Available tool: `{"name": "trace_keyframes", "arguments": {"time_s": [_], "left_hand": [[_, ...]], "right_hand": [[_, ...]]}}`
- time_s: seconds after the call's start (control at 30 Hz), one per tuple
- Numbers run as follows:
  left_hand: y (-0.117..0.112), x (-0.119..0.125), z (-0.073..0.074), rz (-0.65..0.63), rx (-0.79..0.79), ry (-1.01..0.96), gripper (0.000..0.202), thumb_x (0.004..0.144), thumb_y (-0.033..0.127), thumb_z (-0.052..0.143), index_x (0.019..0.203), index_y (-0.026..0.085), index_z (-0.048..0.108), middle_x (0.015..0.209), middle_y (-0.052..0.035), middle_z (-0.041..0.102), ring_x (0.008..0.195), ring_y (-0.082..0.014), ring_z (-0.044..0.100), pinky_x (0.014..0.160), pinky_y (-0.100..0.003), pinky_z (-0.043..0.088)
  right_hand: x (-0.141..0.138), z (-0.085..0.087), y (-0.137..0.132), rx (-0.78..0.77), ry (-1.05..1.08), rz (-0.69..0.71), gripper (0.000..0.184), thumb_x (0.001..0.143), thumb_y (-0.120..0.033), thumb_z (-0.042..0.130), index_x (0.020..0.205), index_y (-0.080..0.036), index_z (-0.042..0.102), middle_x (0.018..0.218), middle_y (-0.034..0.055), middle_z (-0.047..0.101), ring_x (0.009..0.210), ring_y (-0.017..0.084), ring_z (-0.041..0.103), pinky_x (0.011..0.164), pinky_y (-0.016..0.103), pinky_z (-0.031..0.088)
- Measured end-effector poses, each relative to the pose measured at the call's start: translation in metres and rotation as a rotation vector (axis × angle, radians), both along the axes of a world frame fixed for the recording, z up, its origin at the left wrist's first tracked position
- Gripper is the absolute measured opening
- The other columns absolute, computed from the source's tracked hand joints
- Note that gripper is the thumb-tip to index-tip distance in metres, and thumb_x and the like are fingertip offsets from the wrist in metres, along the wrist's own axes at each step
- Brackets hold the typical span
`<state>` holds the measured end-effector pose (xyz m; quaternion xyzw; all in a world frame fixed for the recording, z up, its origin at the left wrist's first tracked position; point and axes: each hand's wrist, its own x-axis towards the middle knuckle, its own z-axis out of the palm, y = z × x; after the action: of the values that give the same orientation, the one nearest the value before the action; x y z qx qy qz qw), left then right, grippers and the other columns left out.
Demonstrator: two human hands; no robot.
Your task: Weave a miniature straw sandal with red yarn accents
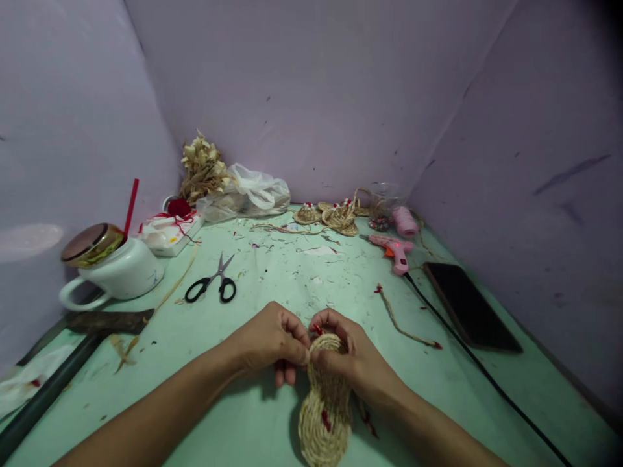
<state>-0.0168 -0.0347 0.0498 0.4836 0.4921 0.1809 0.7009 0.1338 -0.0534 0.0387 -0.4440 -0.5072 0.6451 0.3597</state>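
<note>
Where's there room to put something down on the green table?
Between the right forearm and the black cable, and between the scissors and left forearm. It's crowded along the back, with the plastic bag and woven pieces, and at left, around the white mug.

On the table (272,428), with the woven piece (328,395) as centre: left hand (285,347) at its eleven o'clock edge, right hand (348,353) at its one. Scissors (213,282) at ten o'clock; past them, mug (131,272) with jar (95,245) on top and stick (131,207) inside. Hammer-like tool (73,367) at nine, before the mug. Box (172,244) at the mug's one o'clock, yarn (179,207) draped across it. Plastic bag (256,194) at eleven, dried flowers (202,168) by its ten o'clock end. Other woven pieces (341,219) at twelve, along the back wall (316,97). At one, glue gun (396,250), then spool (405,222) and container (384,198) behind. At two o'clock, loose braid (400,324), then the gun's cord (457,338), then phone (472,308).
</note>
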Motion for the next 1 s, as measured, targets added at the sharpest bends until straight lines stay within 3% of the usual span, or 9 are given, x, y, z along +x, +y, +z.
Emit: {"name": "trace_keyframes", "arguments": {"time_s": [0.27, 0.47, 0.6, 0.77, 1.0], "left_hand": [[-0.002, 0.004, 0.003, 0.022, 0.023, 0.054, 0.005, 0.048, 0.008, 0.053, 0.051, 0.012, 0.055, 0.032, 0.0036, 0.049, 0.031, -0.0101, 0.049, 0.029, -0.017, 0.038], [-0.003, 0.007, 0.001, 0.027, 0.016, 0.045, 0.005, 0.047, 0.008, 0.053, 0.05, 0.012, 0.055, 0.032, 0.0031, 0.049, 0.031, -0.0102, 0.048, 0.029, -0.017, 0.038], [-0.006, 0.012, -0.008, 0.112, 0.01, 0.018, 0.007, 0.045, 0.008, 0.05, 0.05, 0.012, 0.054, 0.03, 0.003, 0.048, 0.029, -0.0089, 0.045, 0.027, -0.016, 0.036], [-0.009, 0.021, -0.018, 0.205, 0.033, -0.009, 0.008, 0.044, 0.009, 0.046, 0.049, 0.014, 0.05, 0.029, 0.004, 0.046, 0.026, -0.0073, 0.041, 0.024, -0.013, 0.029], [-0.012, 0.023, -0.022, 0.301, 0.026, 0.006, 0.004, 0.044, 0.012, 0.046, 0.045, 0.016, 0.046, 0.024, 0.0056, 0.039, 0.023, -0.0056, 0.033, 0.023, -0.013, 0.021]], "right_hand": [[-0.003, 0.0, -0.003, -0.041, -0.057, -0.076, 0.022, 0.049, -0.008, 0.049, 0.067, -0.018, 0.041, 0.054, -0.0059, 0.043, 0.047, 0.007, 0.035, 0.042, 0.02, 0.029], [-0.002, 0.0, -0.005, 0.041, -0.146, -0.09, 0.021, 0.049, -0.007, 0.047, 0.061, -0.02, 0.035, 0.052, -0.0063, 0.04, 0.047, 0.007, 0.032, 0.042, 0.02, 0.026], [-0.002, -0.003, -0.005, 0.108, -0.211, -0.135, 0.021, 0.05, -0.007, 0.045, 0.06, -0.021, 0.032, 0.053, -0.0065, 0.039, 0.049, 0.007, 0.031, 0.042, 0.02, 0.025], [-0.004, -0.008, -0.003, 0.083, -0.197, -0.165, 0.023, 0.051, -0.01, 0.048, 0.061, -0.021, 0.029, 0.052, -0.0076, 0.035, 0.049, 0.007, 0.029, 0.042, 0.02, 0.024], [-0.006, -0.009, -0.002, 0.105, -0.153, -0.17, 0.026, 0.051, -0.009, 0.048, 0.06, -0.021, 0.027, 0.051, -0.0079, 0.032, 0.049, 0.007, 0.026, 0.042, 0.02, 0.022]]}}
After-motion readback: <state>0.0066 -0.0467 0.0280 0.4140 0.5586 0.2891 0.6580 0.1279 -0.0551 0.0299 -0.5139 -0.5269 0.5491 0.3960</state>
